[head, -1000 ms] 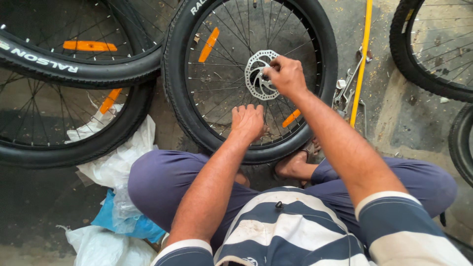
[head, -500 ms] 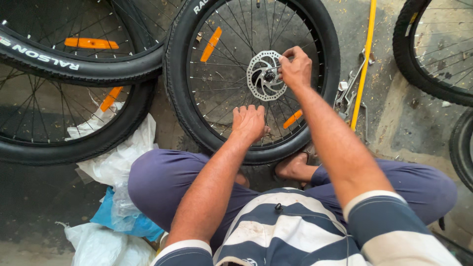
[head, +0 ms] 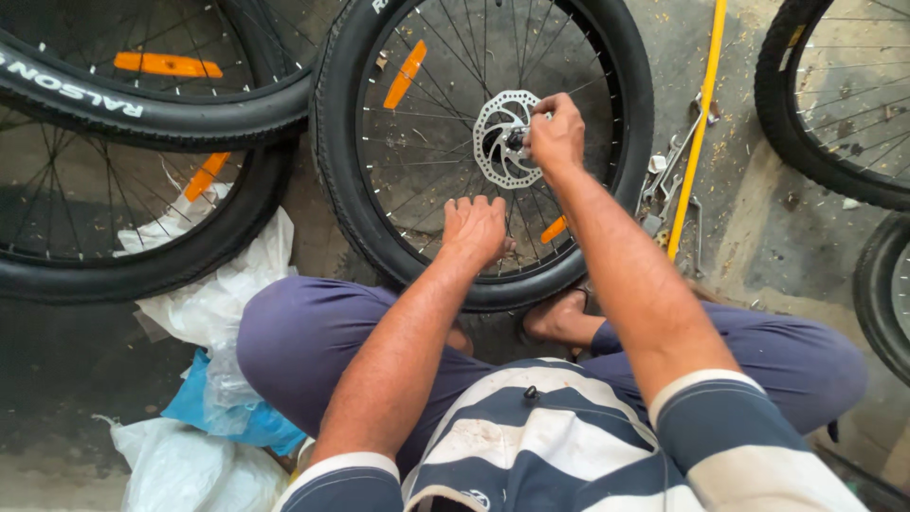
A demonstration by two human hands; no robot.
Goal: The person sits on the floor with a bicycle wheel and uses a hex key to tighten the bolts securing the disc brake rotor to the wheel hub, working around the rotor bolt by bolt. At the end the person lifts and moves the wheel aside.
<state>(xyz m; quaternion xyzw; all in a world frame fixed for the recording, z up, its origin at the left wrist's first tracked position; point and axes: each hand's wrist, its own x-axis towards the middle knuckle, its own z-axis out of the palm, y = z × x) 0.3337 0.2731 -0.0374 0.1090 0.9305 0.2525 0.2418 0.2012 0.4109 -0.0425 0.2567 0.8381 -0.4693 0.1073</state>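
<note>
1. The black spoked bicycle wheel (head: 379,190) is laid flat on the concrete floor (head: 758,218), before the knees.
2. The right hand (head: 555,133) is closed at the silver brake disc (head: 502,142); what the fingers pinch cannot be told.
3. The left hand (head: 474,232) is pressed, fingers curled, on the spokes.

Right hand (head: 555,133) seemingly shifted slightly on disc rotor (head: 493,142).

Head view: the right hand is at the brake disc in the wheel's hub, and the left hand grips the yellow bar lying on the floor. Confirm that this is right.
Not quite. In the head view the left hand rests on the spokes of the wheel near its rim, not on the yellow bar, which lies untouched to the right. The right hand is indeed at the brake disc in the hub.
</note>
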